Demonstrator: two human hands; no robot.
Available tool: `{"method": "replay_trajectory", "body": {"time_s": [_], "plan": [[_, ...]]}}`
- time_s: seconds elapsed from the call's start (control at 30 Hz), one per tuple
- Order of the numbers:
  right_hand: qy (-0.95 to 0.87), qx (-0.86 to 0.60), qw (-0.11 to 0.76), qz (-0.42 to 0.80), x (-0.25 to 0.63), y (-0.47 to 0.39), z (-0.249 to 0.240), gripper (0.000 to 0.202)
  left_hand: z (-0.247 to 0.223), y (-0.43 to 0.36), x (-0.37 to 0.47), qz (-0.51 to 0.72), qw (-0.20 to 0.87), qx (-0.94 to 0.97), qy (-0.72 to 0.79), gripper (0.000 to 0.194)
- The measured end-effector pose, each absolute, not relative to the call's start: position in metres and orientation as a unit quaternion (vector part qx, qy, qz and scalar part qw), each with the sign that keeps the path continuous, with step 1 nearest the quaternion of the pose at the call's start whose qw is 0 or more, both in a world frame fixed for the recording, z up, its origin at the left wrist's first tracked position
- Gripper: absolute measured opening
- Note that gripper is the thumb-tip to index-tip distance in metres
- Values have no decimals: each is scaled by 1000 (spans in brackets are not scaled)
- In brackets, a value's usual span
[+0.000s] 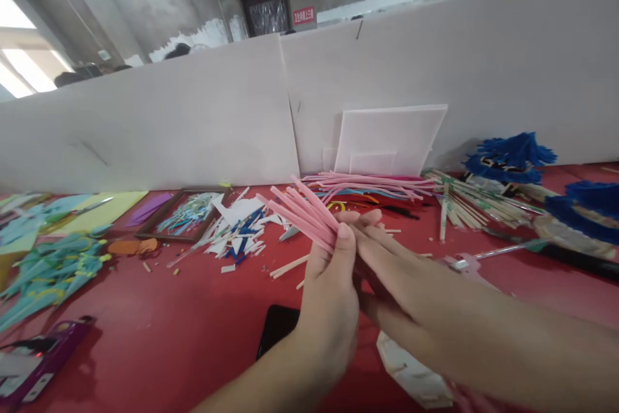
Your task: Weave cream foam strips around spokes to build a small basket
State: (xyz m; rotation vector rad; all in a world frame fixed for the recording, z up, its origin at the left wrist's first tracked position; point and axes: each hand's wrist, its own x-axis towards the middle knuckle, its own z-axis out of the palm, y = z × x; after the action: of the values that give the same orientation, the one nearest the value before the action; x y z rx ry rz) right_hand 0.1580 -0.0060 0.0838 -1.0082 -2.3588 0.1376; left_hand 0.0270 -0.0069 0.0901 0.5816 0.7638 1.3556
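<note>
A bundle of pink pipe cleaners is clasped in my left hand, with the thumb pressed along its top. The upper ends fan out to the left above the red table. My right hand closes round the lower end of the same bundle, against my left palm; its fingertips are partly hidden. More pink pipe cleaners lie in a pile behind my hands. Beneath my wrists are a black phone, partly covered by my left arm, and a pale flat-sided piece.
White paper scraps, a brown frame with cut bits, and teal folded pieces lie left. Wooden sticks and blue fuzzy roof-like models stand right. A purple power strip sits front left. White panels border the back.
</note>
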Motion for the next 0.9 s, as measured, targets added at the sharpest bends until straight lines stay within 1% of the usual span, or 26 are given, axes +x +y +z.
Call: {"method": "replay_trajectory", "body": {"time_s": [0.03,0.07,0.13,0.2,0.27,0.33,0.4,0.5,0.6,0.67,0.77,0.9], "plan": [[-877,-383,282,71,160,-13,90,59,93,-8,27,596,690,239,335,17],[-868,-393,285,100,162,-17,97,53,95,-9,27,589,702,230,327,17],[-825,-417,322,205,168,-15,112,32,98,-6,26,576,719,228,316,21],[-742,-452,394,298,172,-5,120,38,99,-3,24,555,732,240,316,26],[-662,-473,462,351,172,6,119,41,97,-2,23,512,753,267,315,34],[-613,-455,498,410,169,15,111,42,93,-2,23,453,775,316,308,44],[-584,-419,511,471,165,20,102,43,89,-4,24,407,779,365,307,49],[-553,-409,539,486,162,24,91,40,84,-3,25,385,773,398,310,49],[-516,-412,563,498,163,25,86,35,81,0,25,425,755,397,302,42],[-494,-401,560,530,165,25,84,32,79,3,25,444,748,400,290,42],[-485,-378,551,564,166,24,84,33,78,6,24,434,746,423,277,43],[-468,-351,563,584,165,23,85,36,78,6,25,436,728,446,284,39]]}}
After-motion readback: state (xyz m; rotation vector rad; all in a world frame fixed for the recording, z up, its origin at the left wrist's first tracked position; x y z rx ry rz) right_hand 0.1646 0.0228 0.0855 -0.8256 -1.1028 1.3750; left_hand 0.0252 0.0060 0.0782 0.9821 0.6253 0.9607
